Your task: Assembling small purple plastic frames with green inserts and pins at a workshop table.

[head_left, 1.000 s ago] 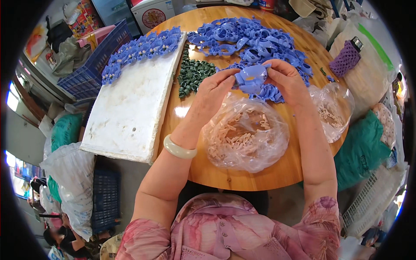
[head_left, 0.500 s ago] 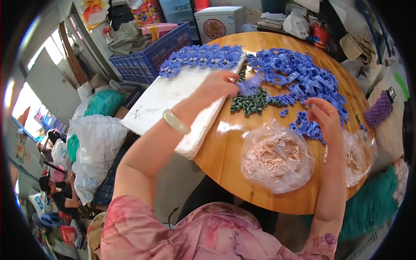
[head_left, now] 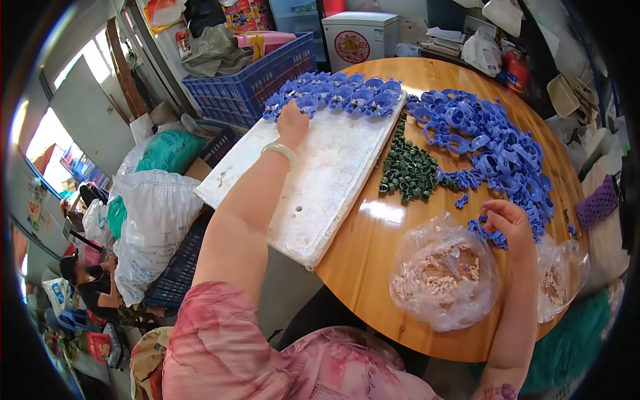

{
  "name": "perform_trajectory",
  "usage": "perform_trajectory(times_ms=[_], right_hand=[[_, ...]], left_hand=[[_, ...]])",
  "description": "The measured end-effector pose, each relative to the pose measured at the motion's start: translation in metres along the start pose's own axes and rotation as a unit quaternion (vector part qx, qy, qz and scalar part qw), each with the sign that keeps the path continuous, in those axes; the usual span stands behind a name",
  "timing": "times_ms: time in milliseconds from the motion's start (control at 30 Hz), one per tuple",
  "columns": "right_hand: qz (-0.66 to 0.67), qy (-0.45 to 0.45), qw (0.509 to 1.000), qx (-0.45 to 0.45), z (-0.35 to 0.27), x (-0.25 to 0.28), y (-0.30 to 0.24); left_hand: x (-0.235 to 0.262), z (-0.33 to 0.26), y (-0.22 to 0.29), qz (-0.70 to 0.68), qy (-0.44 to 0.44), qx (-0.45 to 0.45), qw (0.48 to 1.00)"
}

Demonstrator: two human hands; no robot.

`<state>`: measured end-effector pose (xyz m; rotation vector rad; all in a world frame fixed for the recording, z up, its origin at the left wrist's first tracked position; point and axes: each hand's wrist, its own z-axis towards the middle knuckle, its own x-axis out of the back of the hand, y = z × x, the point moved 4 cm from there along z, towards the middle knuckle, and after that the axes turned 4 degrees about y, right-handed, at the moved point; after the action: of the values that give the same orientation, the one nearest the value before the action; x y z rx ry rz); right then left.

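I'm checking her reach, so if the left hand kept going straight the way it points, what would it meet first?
Probably the row of blue plastic ring parts on the white foam board: the left hand already reaches its near edge. Beyond lies the blue plastic crate, though depth is unclear.

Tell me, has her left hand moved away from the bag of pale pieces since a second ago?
Yes. The left hand went from above the bag out to the blue pieces at the white board's far end.

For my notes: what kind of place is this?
Probably a small home workshop for hand assembly: heaps of blue parts on a round table, a blue crate, and full sacks beside it.
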<state>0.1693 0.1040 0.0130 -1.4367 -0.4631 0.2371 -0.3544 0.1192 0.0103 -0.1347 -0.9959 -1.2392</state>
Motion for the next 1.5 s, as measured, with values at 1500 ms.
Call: perform_trajectory(times_ms=[1500], right_hand=[[-0.549,0.023,0.822,0.150,-0.017,0.023,0.005]], left_hand=[[0.041,-0.168,0.300,-0.173,-0.231,-0.371,0.883]])
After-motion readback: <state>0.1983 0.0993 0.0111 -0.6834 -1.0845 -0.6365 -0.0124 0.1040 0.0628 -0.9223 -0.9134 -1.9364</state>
